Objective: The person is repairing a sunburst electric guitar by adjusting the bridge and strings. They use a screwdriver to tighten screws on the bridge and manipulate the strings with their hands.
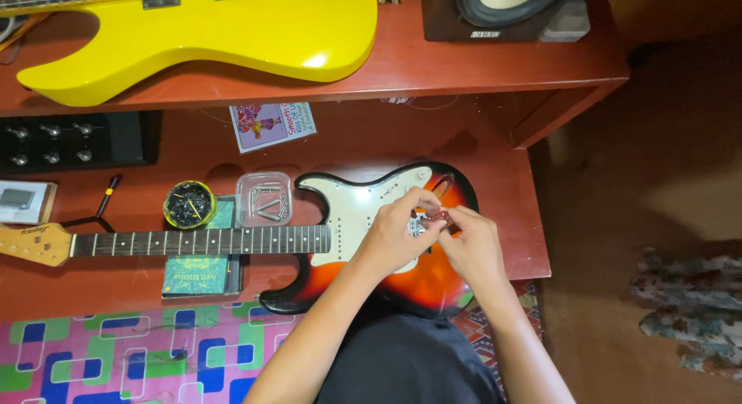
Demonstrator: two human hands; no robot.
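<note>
A sunburst electric guitar [433, 284] with a white pickguard [352, 207] lies on the low red shelf, neck [201, 240] pointing left. My left hand [398, 234] rests over the bridge area with fingers curled. My right hand [468, 242] meets it from the right. Both pinch at a small metal part [423, 221] on the guitar body; a small reddish piece shows between the fingertips. What exactly each hand holds is hidden by the fingers.
A clear box of metal rods [265, 198] and a round yellow tub of small parts [189, 205] sit above the neck. A green book [202, 274] lies under it. A yellow guitar [209, 33] and speaker [502, 10] occupy the upper shelf.
</note>
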